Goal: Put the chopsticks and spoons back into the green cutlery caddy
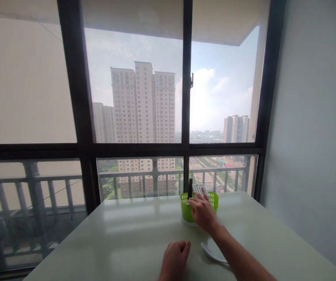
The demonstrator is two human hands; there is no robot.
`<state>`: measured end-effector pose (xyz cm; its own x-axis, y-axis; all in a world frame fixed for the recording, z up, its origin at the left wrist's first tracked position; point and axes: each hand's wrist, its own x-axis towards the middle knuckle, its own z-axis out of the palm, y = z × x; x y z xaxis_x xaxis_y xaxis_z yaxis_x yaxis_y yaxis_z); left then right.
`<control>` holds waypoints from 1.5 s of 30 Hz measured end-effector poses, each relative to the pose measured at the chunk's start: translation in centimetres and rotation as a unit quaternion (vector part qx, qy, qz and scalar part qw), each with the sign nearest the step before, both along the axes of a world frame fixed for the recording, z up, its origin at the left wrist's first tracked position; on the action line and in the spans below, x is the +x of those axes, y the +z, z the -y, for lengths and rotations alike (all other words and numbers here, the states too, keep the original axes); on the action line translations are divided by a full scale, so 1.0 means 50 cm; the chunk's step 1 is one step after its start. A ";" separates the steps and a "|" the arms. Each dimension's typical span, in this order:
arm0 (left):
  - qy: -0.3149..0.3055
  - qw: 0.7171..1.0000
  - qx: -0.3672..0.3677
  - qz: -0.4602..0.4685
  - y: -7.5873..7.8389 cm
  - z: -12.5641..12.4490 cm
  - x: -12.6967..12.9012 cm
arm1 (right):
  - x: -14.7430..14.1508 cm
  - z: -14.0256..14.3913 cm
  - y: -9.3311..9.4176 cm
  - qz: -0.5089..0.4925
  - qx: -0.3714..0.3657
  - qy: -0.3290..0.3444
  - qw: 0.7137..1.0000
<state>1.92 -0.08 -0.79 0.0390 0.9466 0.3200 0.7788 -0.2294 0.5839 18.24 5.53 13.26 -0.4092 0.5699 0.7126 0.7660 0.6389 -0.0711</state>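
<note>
My right hand (203,210) reaches over a green utensil basket (187,212) with a pale base. Its fingers are spread apart in front of a white slotted piece (197,189), tilted up at the back of the basket. Whether they touch that piece I cannot tell. Black chopsticks (190,188) stand upright on the basket's left side, close to my fingertips. My left hand (175,256) rests on the table as a loose fist, with nothing seen in it. Between my left hand and right forearm lies a white spoon (211,254), its far end hidden by the forearm.
The pale glossy table (127,238) reaches up to a dark-framed window (187,97). A plain wall (311,136) rises along the right. Outside are a railing (144,183) and tall buildings (143,105).
</note>
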 end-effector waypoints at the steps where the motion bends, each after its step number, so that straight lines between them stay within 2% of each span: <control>1: -0.001 1.000 0.000 0.001 0.000 0.001 -0.001 | 0.008 0.007 0.003 -0.025 0.002 -0.004 1.000; 4: 0.001 1.000 0.007 0.002 -0.003 0.001 -0.002 | 0.042 0.034 -0.002 -0.111 -0.020 -0.069 0.991; 7: 0.003 1.000 0.009 -0.001 -0.005 0.001 -0.002 | 0.082 0.063 -0.039 -0.102 -0.150 -0.115 0.977; 9: -0.002 1.000 0.005 -0.001 -0.003 0.000 -0.002 | 0.104 0.082 -0.081 -0.028 -0.263 -0.081 0.961; 11: -0.009 1.000 0.004 0.004 0.001 0.001 -0.002 | 0.116 0.097 -0.124 0.034 -0.335 -0.026 0.941; 14: -0.014 1.000 0.004 0.015 0.008 0.005 -0.003 | 0.114 0.110 -0.167 0.062 -0.360 0.011 0.931; 19: -0.008 1.000 0.001 0.024 0.012 0.007 -0.008 | 0.079 0.103 -0.183 0.136 -0.332 -0.025 0.933; 22: -0.006 1.000 -0.005 0.024 0.010 0.004 -0.009 | 0.066 0.092 -0.171 0.158 -0.301 -0.048 0.939; 24: -0.004 1.000 -0.004 0.022 0.007 0.002 -0.008 | 0.066 0.086 -0.143 0.142 -0.277 -0.054 0.949; 26: -0.001 1.000 0.001 0.019 0.003 0.001 -0.006 | 0.073 0.082 -0.096 0.102 -0.251 -0.053 0.961; 30: -0.004 1.000 0.005 0.018 -0.003 0.000 -0.002 | 0.091 0.076 0.033 -0.053 -0.215 -0.008 0.975; 33: -0.005 1.000 0.005 0.020 -0.005 0.000 0.000 | 0.087 0.064 0.113 -0.212 -0.151 0.030 0.965; 35: 0.000 1.000 0.007 0.021 -0.005 -0.001 0.000 | 0.067 0.049 0.138 -0.292 -0.068 0.039 0.953; 37: 0.002 1.000 0.009 0.020 -0.006 -0.002 -0.001 | 0.035 0.028 0.138 -0.306 0.005 0.036 0.951; 39: 0.001 1.000 0.011 0.019 -0.008 -0.005 -0.002 | -0.002 0.002 0.117 -0.269 0.034 0.020 0.962; 42: 0.001 1.000 0.009 0.014 -0.012 -0.009 -0.004 | -0.053 -0.034 0.065 -0.159 0.010 -0.035 0.987; 45: 0.005 1.000 0.004 0.005 -0.013 -0.011 -0.005 | -0.083 -0.052 0.018 -0.055 -0.019 -0.082 0.995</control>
